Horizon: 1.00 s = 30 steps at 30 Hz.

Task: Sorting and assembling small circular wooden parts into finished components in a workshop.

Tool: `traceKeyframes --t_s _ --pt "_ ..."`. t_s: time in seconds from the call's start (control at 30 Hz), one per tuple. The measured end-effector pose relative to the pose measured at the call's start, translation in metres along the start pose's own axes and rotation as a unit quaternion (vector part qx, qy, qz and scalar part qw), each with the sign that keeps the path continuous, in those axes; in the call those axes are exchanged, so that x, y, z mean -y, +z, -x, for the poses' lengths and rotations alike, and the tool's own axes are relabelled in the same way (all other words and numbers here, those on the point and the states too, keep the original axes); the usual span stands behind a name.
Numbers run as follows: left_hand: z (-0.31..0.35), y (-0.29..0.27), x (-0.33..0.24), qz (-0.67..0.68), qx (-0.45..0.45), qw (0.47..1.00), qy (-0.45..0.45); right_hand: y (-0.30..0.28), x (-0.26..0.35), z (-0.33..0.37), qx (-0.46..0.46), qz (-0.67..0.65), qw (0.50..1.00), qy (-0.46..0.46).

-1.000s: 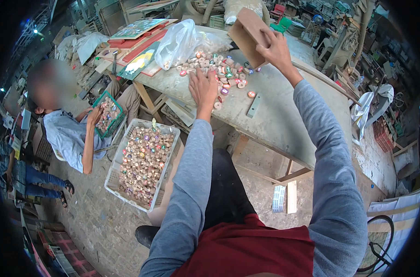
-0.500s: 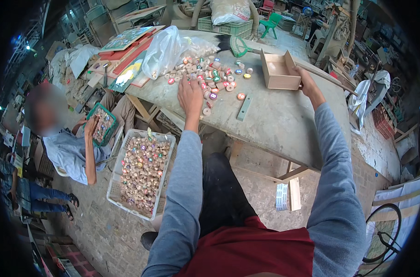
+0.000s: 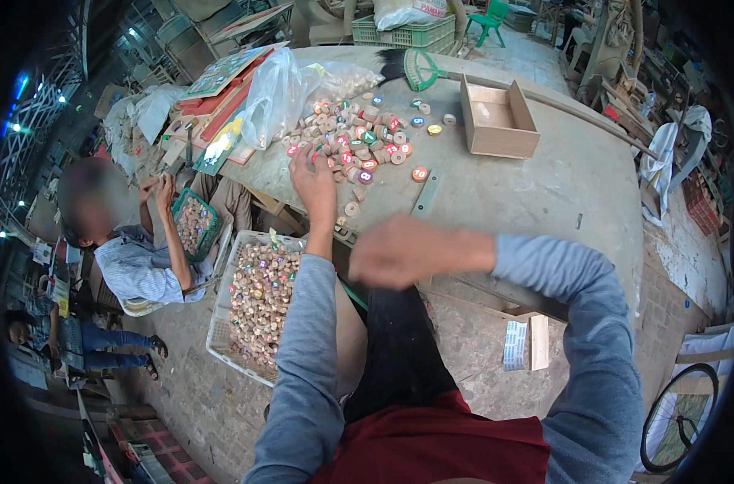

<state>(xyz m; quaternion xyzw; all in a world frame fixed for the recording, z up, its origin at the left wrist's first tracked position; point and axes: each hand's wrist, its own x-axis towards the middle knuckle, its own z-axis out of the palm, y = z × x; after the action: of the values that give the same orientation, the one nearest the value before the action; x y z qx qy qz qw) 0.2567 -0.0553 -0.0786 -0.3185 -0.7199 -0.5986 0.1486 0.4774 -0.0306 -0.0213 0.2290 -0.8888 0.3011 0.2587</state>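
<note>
Left hand [image 3: 314, 181] lying flat on the worktop [image 3: 544, 185], fingers spread and released, touching the near edge of the heap of small coloured wooden discs [image 3: 355, 141]. Right hand [image 3: 403, 252] blurring in mid-air near the worktop edge, grip impossible to tell. Empty wooden box [image 3: 498, 118] sitting well apart from both hands, right of the discs

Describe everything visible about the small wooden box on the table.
The wooden box is a shallow, open-topped rectangular tray of pale, unfinished-looking wood with thin walls and a flat base. It appears empty and sits upright on the grey table, at the far right side, apart from the heap of coloured wooden discs. Neither hand touches it. A long dark rod seems to run just behind it; whether they touch is unclear.
</note>
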Motion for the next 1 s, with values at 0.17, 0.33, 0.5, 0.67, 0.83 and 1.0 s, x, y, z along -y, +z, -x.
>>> traceKeyframes --t_s 0.17,0.33,0.5,0.67,0.83,1.0 --pt "0.004 -0.017 -0.035 -0.033 0.045 0.991 0.119 0.054 -0.002 0.014 0.276 -0.003 0.961 -0.006" --pt "0.006 -0.001 -0.045 -0.100 0.124 0.934 0.321 0.048 -0.010 0.021 0.340 -0.002 0.940 0.039" --pt "0.001 0.003 -0.062 -0.264 0.216 0.891 0.298 0.055 -0.014 0.023 0.360 -0.028 0.931 0.046" --pt "-0.005 0.008 -0.066 -0.339 0.233 0.846 0.340 0.052 -0.009 0.024 0.384 -0.037 0.919 0.082" --pt "-0.006 -0.001 -0.072 -0.308 0.176 0.856 0.377 0.054 -0.009 0.022 0.390 -0.026 0.917 0.082" --pt "0.009 -0.041 -0.099 0.132 0.202 0.962 -0.126 0.055 -0.011 0.020 0.402 -0.007 0.913 0.063"
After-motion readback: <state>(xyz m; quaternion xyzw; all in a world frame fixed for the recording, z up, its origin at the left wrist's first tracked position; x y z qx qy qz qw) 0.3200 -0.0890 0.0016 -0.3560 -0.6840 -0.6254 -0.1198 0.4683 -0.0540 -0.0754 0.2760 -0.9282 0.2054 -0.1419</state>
